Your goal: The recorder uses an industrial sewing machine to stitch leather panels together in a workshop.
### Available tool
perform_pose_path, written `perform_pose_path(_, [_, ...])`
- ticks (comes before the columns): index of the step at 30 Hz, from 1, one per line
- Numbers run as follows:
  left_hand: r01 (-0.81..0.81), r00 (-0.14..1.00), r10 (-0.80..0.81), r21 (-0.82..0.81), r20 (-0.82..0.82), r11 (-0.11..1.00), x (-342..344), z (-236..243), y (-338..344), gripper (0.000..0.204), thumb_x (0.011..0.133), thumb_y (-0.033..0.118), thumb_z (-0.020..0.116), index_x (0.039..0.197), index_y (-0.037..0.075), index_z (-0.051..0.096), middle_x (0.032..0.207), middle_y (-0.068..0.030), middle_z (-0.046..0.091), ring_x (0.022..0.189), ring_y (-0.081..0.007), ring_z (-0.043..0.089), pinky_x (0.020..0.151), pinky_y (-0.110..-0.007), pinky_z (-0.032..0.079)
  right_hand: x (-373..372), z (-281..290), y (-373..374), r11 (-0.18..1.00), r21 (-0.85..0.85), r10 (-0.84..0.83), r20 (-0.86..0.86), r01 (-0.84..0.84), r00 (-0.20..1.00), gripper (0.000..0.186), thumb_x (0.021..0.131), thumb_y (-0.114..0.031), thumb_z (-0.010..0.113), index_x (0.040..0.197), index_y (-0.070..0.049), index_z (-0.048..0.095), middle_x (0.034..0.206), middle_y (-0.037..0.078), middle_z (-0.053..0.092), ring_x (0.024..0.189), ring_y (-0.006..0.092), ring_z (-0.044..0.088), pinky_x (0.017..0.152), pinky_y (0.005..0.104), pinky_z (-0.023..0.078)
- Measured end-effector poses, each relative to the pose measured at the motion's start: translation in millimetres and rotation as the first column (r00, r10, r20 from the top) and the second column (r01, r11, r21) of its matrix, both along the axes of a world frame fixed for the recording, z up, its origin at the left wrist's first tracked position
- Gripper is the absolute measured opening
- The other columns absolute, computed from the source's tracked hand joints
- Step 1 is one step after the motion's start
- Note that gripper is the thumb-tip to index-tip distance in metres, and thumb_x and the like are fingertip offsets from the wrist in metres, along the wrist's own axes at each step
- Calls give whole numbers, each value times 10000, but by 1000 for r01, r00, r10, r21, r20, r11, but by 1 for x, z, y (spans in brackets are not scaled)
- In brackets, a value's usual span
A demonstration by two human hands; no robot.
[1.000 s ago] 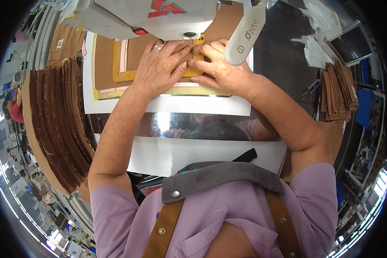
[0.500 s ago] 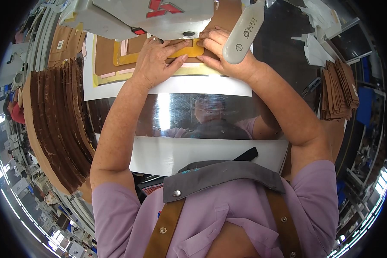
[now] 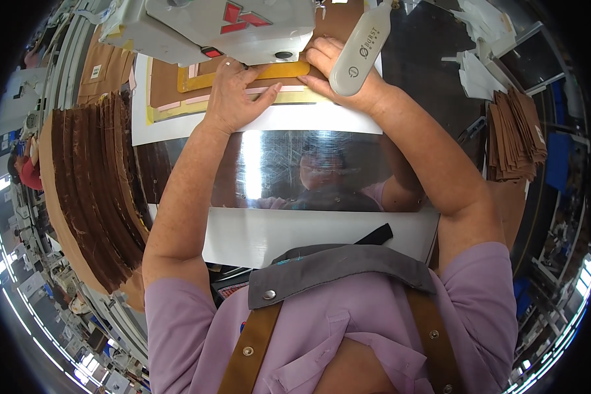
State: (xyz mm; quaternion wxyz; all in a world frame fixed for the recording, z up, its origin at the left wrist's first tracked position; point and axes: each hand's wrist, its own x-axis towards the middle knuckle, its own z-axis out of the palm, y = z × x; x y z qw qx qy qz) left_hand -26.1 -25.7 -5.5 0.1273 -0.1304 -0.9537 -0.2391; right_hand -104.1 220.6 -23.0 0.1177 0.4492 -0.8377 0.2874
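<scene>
While my left hand (image 3: pixel 233 98) and right hand (image 3: pixel 338 72) press flat, fingers together, on the brown leather piece (image 3: pixel 171 85) under the sewing machine head (image 3: pixel 223 26) just beyond them, stitching seems midway, with seam left.

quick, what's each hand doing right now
left hand: open, flat, pressing on the yellow frame.
right hand: open, fingers pressing the same frame, holding nothing.

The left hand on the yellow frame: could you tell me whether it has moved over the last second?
Yes. The left hand has slid forward, toward the white machine head, with the yellow frame.
</scene>
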Motion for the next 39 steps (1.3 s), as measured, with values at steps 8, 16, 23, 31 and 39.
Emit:
perform_pose_path(8, [-196,954,196,22,-225,980,31,2,-11,431,850,354,772,1172,69,747,1201,-125,697,1232,-246,601,1144,-491,333,14,18,3,993,96,-68,44,64,997,349,876,-247,759,1136,-45,643,1220,92,648,1204,318,606,1096,453,452])
perform_pose_path(16, [-600,762,630,200,-149,774,59,-22,-106,538,998,414,618,1375,29,613,1457,-212,554,1345,-381,527,1143,-519,351,16,10,40,908,68,-414,-22,414,910,528,992,-389,625,1362,-15,579,1431,140,546,1392,287,467,1230,577,251])
perform_pose_path(23, [-718,696,717,-47,-40,694,66,-30,-111,619,1026,504,520,1428,36,570,1576,-202,423,1448,-357,419,1158,-560,305,32,6,58,841,178,-519,-8,512,855,650,1028,-499,522,1455,-9,526,1533,146,476,1488,268,372,1228,648,179])
perform_pose_path(31, [-675,727,686,-209,-22,708,57,-22,-62,651,1031,541,476,1513,105,510,1666,-159,301,1560,-346,221,1187,-640,198,30,-1,100,633,329,-707,-124,701,697,734,1049,-564,418,1507,7,472,1628,149,376,1557,299,246,1243,650,82])
perform_pose_path(39, [-621,752,659,-316,18,718,38,-18,-16,665,1006,586,484,1526,173,516,1683,-147,281,1582,-352,157,1213,-678,72,31,9,126,559,411,-768,-70,720,636,669,1039,-531,469,1516,-62,492,1639,137,361,1570,323,208,1233,680,44])
